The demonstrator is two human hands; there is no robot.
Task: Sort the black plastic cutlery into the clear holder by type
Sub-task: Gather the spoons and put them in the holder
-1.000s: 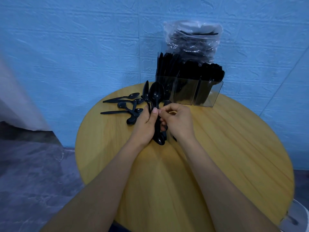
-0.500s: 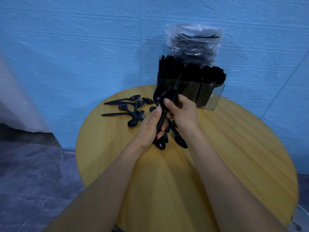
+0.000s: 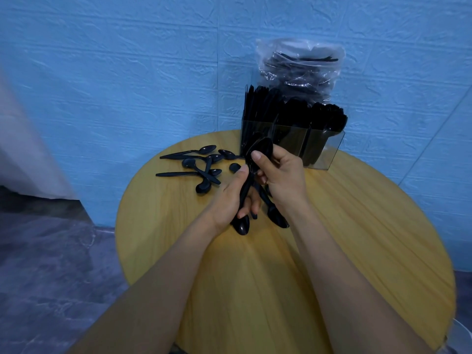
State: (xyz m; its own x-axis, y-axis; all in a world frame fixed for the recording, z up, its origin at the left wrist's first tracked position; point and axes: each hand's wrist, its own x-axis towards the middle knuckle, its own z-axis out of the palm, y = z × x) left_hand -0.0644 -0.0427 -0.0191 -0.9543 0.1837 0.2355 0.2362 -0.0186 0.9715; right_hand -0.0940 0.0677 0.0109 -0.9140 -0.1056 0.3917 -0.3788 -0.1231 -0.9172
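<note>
Over the middle of the round tabletop (image 3: 357,251) I hold a small bundle of black spoons (image 3: 249,185) between both hands. My left hand (image 3: 229,200) has its fingers curled round the handles from below, thumb laid along them. My right hand (image 3: 283,180) wraps the upper part, thumb pressed on the top bowl. The bundle's long axis runs away from me, tilted up toward the clear holder (image 3: 319,146); some bowls point at the holder, and one bowl (image 3: 241,226) sticks out near me under my left palm. Another spoon (image 3: 274,215) lies or hangs just below my right wrist; I cannot tell whether it touches the wood.

To the left, loose spoons (image 3: 199,169) lie crossed over one another, handles mostly pointing left. The holder stands at the far edge, just beyond my right hand, its compartments packed with upright black cutlery. Behind it sits a clear plastic bag (image 3: 298,67) of more cutlery against the blue wall (image 3: 127,72). Grey flooring (image 3: 51,264) shows at left.
</note>
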